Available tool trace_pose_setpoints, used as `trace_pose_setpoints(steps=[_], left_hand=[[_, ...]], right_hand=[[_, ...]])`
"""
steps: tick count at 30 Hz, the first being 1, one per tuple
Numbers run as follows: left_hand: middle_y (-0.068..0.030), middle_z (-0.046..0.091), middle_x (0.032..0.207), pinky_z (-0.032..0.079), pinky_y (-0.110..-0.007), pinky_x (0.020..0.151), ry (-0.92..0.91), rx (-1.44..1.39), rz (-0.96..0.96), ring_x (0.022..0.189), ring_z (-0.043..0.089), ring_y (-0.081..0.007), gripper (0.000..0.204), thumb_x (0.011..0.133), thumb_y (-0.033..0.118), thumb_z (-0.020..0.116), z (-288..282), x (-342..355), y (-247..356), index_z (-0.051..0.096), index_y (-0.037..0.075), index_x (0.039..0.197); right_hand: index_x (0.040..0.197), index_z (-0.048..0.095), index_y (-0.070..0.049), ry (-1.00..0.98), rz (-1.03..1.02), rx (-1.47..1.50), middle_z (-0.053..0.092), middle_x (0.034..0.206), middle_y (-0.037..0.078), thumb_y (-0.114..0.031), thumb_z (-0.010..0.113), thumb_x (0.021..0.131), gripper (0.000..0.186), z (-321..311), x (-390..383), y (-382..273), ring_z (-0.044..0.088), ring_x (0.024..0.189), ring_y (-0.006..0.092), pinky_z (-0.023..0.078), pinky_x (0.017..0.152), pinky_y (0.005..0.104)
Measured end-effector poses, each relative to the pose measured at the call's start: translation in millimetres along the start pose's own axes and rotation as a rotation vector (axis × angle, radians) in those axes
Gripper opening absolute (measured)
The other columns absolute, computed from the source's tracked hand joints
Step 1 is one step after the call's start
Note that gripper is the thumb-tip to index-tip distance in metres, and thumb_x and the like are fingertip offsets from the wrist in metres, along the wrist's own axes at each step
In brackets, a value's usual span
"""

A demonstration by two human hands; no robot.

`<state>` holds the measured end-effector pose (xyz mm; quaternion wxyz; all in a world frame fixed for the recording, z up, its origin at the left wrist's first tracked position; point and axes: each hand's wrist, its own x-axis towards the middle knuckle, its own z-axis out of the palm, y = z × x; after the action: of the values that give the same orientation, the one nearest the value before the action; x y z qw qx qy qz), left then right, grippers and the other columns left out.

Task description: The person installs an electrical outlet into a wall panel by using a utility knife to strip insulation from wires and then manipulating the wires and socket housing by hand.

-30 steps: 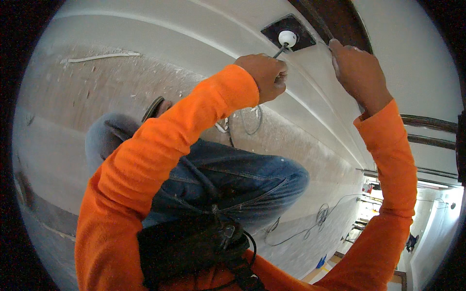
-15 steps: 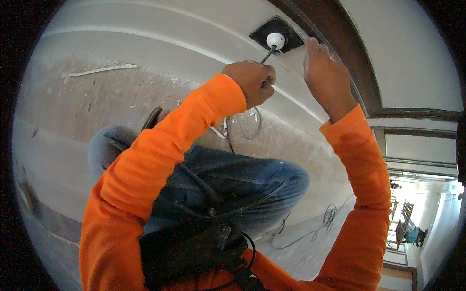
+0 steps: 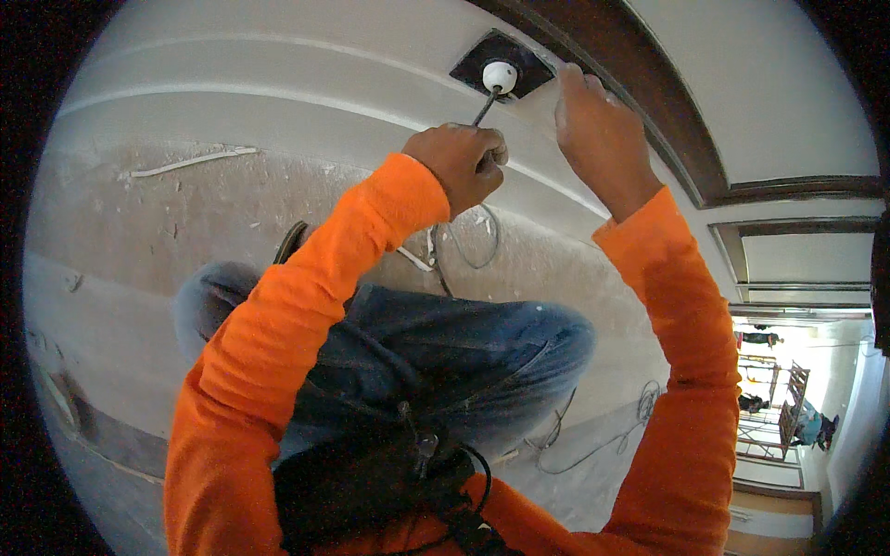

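Note:
A white, rounded fitting sits in a black square recess in the pale moulded surface. Between that fitting and my left hand runs a thin dark rod or cord; I cannot tell which. The fingers of my left hand are closed around its lower end. To the right, my right hand is raised with its fingers pinched together beside the corner of the recess, near the dark wooden trim. Something thin and pale shows at those fingertips, too small to name.
Below lies a dusty floor with a white strip and a looped grey cable. More cable trails by my bent knee. At the far right are scaffold-like frames and a person in a teal top.
The view has shifted slightly, so the recess and both hands sit further left in it. My left hand keeps its hold; my right hand stays pinched by the corner of the recess.

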<state>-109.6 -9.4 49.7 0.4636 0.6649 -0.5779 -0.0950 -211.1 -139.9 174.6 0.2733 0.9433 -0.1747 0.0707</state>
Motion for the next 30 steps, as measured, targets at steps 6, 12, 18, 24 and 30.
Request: trace_pose_setpoints(steps=[6, 12, 18, 24, 30], left_hand=[[-0.0178, 0.069, 0.089, 0.053, -0.046, 0.077, -0.042, -0.039, 0.002, 0.084, 0.067, -0.0376, 0.022, 0.083, 0.022, 0.060, 6, 1, -5, 0.067, 0.007, 0.098], [-0.0177, 0.070, 0.091, 0.053, -0.046, 0.075, -0.049, -0.062, -0.023, 0.085, 0.067, -0.0379, 0.022, 0.085, 0.023, 0.060, 8, -2, -3, 0.067, 0.007, 0.098], [-0.0170, 0.070, 0.087, 0.053, -0.046, 0.073, -0.048, -0.056, -0.037, 0.082, 0.068, -0.0385, 0.021, 0.085, 0.023, 0.060, 9, -2, -5, 0.066, 0.007, 0.098], [-0.0163, 0.070, 0.088, 0.054, -0.045, 0.073, -0.074, -0.027, -0.009, 0.082, 0.068, -0.0369, 0.021, 0.085, 0.023, 0.061, 10, -2, -7, 0.065, 0.007, 0.098], [-0.0169, 0.071, 0.090, 0.054, -0.045, 0.075, -0.056, -0.069, -0.004, 0.084, 0.069, -0.0368, 0.021, 0.085, 0.023, 0.062, 8, -1, -6, 0.065, 0.007, 0.098]], right_hand=[[0.116, 0.052, 0.003, -0.154, 0.188, 0.229, 0.066, 0.093, 0.028, -0.017, 0.048, 0.095, 0.029, 8, -26, 20, 0.067, 0.085, 0.0455, 0.054, 0.075, 0.0531], [0.113, 0.051, 0.001, -0.078, 0.274, 0.887, 0.063, 0.078, 0.017, -0.027, 0.046, 0.099, 0.031, 14, -18, -7, 0.061, 0.059, 0.0266, 0.051, 0.055, 0.0402], [0.113, 0.053, 0.003, -0.061, 0.250, 0.910, 0.063, 0.085, 0.026, -0.025, 0.047, 0.096, 0.033, 13, 2, -13, 0.061, 0.076, 0.0402, 0.048, 0.070, 0.0500], [0.121, 0.051, 0.003, -0.307, 0.190, 0.716, 0.064, 0.077, 0.016, -0.030, 0.047, 0.099, 0.040, 2, 10, 14, 0.061, 0.053, 0.0233, 0.053, 0.053, 0.0385], [0.121, 0.053, 0.001, -0.344, 0.234, 0.682, 0.064, 0.078, 0.015, -0.030, 0.048, 0.097, 0.039, -22, 0, 22, 0.062, 0.063, 0.0236, 0.050, 0.066, 0.0381]])
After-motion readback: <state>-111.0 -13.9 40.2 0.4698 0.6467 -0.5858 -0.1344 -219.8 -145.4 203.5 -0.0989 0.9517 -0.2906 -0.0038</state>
